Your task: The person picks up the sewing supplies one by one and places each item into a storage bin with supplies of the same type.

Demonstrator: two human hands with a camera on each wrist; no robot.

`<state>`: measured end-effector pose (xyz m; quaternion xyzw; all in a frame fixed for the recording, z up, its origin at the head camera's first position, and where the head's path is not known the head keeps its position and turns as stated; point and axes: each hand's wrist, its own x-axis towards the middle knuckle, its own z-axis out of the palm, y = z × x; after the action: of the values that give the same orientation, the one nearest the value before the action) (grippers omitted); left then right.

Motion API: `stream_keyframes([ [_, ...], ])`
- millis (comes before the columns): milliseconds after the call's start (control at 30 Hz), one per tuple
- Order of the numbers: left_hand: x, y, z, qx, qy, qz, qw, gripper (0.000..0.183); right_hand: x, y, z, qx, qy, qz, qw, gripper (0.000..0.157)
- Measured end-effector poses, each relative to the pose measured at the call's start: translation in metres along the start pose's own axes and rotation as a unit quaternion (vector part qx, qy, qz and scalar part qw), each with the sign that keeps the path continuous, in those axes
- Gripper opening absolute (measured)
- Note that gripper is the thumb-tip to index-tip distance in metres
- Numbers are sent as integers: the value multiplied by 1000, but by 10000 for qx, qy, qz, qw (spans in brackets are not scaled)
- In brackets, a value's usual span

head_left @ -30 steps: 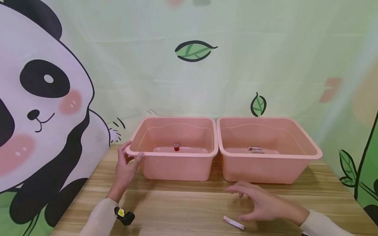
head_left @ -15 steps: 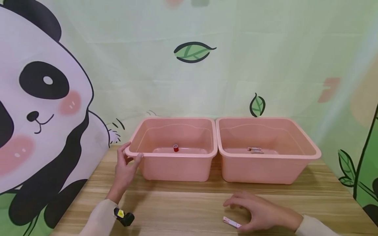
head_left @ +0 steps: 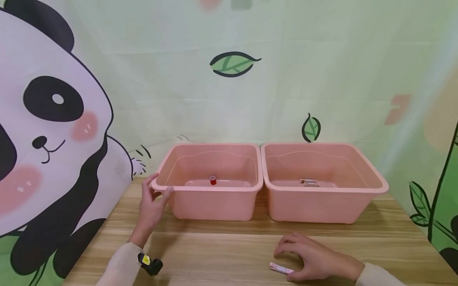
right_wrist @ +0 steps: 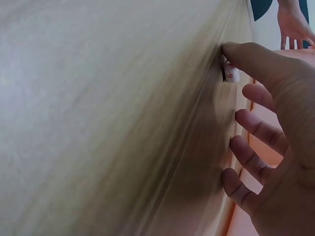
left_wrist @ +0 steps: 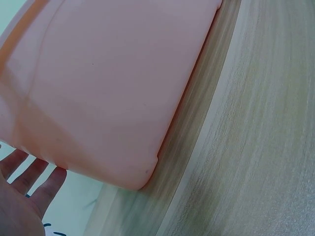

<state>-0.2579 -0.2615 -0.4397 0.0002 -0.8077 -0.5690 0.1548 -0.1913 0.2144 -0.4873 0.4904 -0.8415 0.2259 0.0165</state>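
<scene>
My left hand [head_left: 152,208] grips the near left corner of the left pink bin [head_left: 211,204], thumb over the front rim and fingers at the side. In the left wrist view, the fingers [left_wrist: 47,191] lie against the bin wall. Above the wooden table, my right hand [head_left: 311,258] has its fingers spread and bent, holding nothing. A slim white-and-pink stick-like thing [head_left: 280,268], perhaps a nail clipper, lies by my right thumb. The right wrist view shows the thumb right beside its printed end [right_wrist: 231,73]; whether they touch I cannot tell.
A second pink bin [head_left: 318,206] stands against the first one's right side; small slim pieces [head_left: 309,182] lie inside. A small red cylinder [head_left: 212,180] with a pale top is in the left bin. Behind hangs a green panda-print cloth [head_left: 171,79].
My right hand has come down and nearer to the slim white-and-pink thing, its thumb now at that thing's right end. The left hand keeps its grip on the bin.
</scene>
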Motion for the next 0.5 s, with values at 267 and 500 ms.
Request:
stream_keyframes([
  [267,1,-5,1,-64,55,146,9999,74,2,6,2,195,28,125,9997,26],
  [500,1,-6,1,-6,54,83,10000,75,4,7,1,417,127,158,9989,25],
])
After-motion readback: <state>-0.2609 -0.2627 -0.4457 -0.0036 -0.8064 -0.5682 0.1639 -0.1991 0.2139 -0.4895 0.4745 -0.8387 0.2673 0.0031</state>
